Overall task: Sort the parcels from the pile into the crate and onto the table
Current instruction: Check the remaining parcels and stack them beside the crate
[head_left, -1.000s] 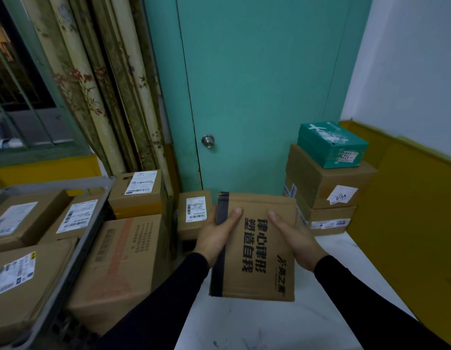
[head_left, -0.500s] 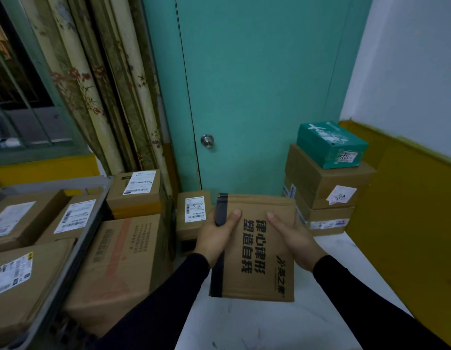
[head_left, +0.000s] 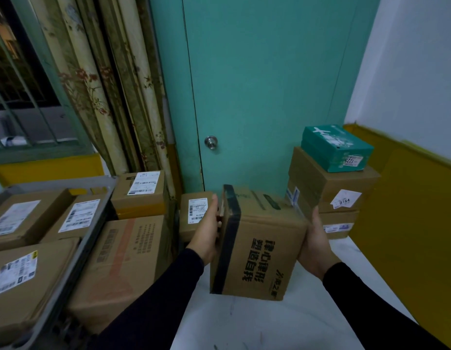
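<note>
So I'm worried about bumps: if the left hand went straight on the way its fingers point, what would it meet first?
Probably the small brown cardboard parcel with a white label by the teal door; the left hand already overlaps it, though depth is unclear.

I have one view only, the head camera, worn high and looking forward and down. It faces the teal door point(head_left: 265, 92), close over both forearms, with the grey crate point(head_left: 67, 261) at left and the white table point(head_left: 244, 322) below.
</note>
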{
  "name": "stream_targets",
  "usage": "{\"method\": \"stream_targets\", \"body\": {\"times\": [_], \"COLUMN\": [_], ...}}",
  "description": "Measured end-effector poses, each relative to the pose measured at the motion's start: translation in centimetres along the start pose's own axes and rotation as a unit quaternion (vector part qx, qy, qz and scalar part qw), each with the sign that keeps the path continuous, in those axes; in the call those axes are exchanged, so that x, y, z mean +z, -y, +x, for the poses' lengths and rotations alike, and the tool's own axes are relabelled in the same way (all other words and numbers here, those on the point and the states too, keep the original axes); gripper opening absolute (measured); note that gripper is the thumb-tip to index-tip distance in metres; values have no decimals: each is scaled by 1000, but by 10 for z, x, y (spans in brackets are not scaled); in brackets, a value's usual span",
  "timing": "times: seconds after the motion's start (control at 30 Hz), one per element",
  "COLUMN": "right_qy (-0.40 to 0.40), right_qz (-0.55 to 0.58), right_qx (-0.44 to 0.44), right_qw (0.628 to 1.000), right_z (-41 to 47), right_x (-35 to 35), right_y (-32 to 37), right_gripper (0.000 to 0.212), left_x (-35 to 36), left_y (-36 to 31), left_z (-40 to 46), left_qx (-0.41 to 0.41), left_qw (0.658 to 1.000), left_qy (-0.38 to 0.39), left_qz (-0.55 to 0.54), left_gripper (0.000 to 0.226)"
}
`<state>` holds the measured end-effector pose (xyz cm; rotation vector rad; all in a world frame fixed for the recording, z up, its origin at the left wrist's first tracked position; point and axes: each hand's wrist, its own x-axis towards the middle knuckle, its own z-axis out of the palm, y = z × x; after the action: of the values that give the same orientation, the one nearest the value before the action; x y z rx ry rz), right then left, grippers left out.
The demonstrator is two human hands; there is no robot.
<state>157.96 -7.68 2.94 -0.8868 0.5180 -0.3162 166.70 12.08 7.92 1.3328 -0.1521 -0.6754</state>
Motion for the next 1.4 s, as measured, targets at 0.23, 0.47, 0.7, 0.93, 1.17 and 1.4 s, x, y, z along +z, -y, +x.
{"method": "stream_targets", "body": {"times": [0.23, 0.47, 0.7, 0.93, 1.17, 1.4], "right_qy": [29, -38, 15, 45, 29, 109], "right_qz": [-75, -35, 19, 5, -281, -217], "right_qx": [23, 62, 78, 20, -48, 135], "right_qw": [997, 997, 997, 999, 958, 961], "right_z": [4, 10, 0, 15, 34, 28], "right_x": [1, 2, 21, 29, 37, 41], "right_y": [-2, -2, -12, -21, -20, -35], "right_gripper": [42, 78, 58, 55, 41, 47], "left_x": [-7, -15, -23, -45, -64, -67], "left_y": [13, -11, -28, -32, -15, 15], "left_z": [24, 19, 16, 16, 15, 3], "left_qx": [68, 158, 280, -67, 3, -9], "left_qw": [995, 922, 866, 988, 988, 983], "left_qy": [-24, -1, -161, -137, -152, -147], "left_qz": [71, 354, 382, -35, -27, 109], "left_gripper": [48, 72, 31, 41, 53, 53]}}
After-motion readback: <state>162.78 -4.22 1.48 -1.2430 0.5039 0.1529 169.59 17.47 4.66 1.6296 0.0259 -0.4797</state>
